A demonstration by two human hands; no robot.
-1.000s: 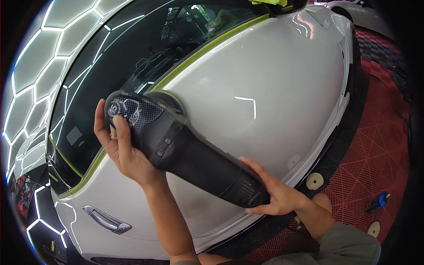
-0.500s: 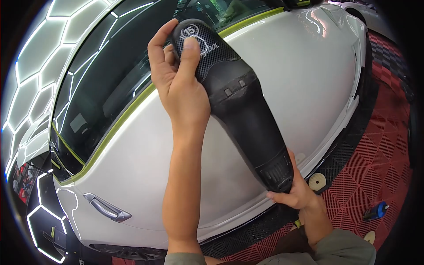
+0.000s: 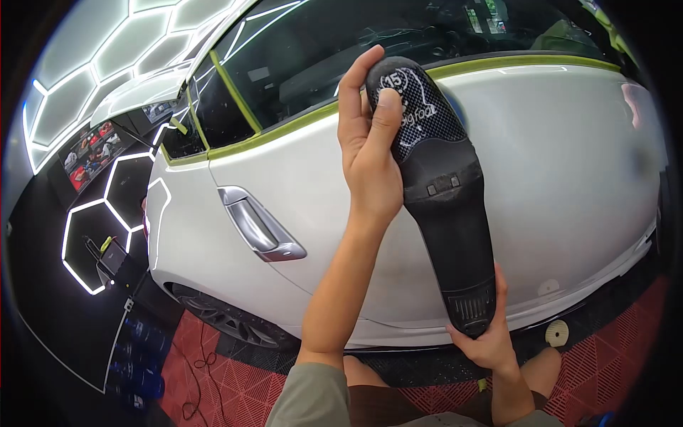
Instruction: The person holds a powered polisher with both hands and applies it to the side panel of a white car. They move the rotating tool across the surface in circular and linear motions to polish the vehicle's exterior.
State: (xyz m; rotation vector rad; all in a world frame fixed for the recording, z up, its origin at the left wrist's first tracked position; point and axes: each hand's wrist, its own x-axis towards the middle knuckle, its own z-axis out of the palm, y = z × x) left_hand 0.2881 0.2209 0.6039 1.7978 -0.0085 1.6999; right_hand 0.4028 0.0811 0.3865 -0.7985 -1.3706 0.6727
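A black car polisher with a patterned head cover is held against or just in front of the white car door. My left hand wraps round the polisher's head, thumb on top of the cover. Lower down, my right hand grips the tail end of the body. A sliver of blue shows beside the head; most of the pad is hidden, so contact with the paint cannot be confirmed. The chrome door handle lies left of my left forearm.
Green masking tape borders the windows. A pale round pad sits near the sill. Cords cross the red floor tiles by the rear wheel. Blue bottles stand at the lower left.
The view has swung toward the car's rear. The polisher has come closer to the door handle and looks more upright in view. Both hands keep their hold.
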